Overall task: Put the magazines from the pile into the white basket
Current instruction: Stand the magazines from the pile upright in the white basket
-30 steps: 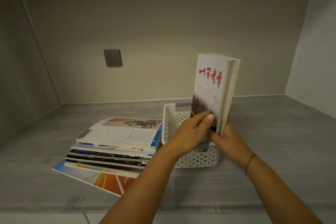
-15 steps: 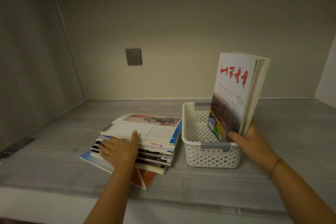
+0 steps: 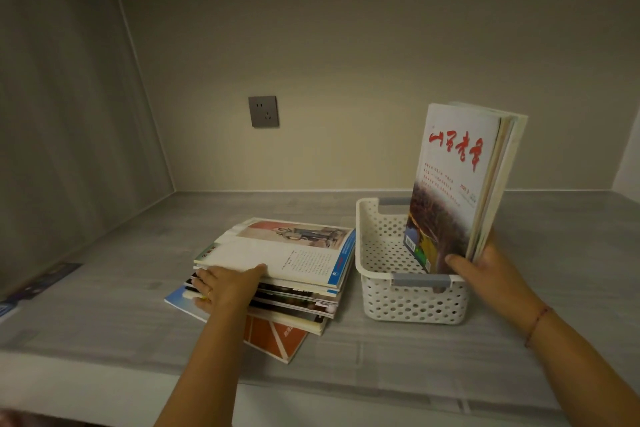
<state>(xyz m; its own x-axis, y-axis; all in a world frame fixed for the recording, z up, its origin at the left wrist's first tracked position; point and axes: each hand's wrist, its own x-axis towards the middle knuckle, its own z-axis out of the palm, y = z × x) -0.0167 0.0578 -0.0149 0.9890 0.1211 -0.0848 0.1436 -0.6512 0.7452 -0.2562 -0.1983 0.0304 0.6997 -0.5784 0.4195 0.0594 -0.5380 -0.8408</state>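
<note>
Now my left hand (image 3: 227, 288) had left the upright red-titled magazines (image 3: 453, 191), seemingly gripping the flat paper pile's (image 3: 277, 274) top edge; my right hand (image 3: 485, 270) steadied them in the white perforated plastic basket (image 3: 412, 302).

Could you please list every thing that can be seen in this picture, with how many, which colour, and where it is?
pile: one stack of magazines, number unclear, mixed colours, flat on the shelf left of the basket.
basket: one, white with grey handles, perforated, on the shelf right of the pile.
upright magazines: several, front cover white with red title, standing at the right side of the basket.
socket: one, grey, on the back wall.
shelf: one, grey, under everything.
dark items: blurred, at the far left edge of the shelf; cannot tell what they are.
left hand: one, with a ring, resting on the near left edge of the pile.
right hand: one, red string at the wrist, its grip on the upright magazines.
</note>
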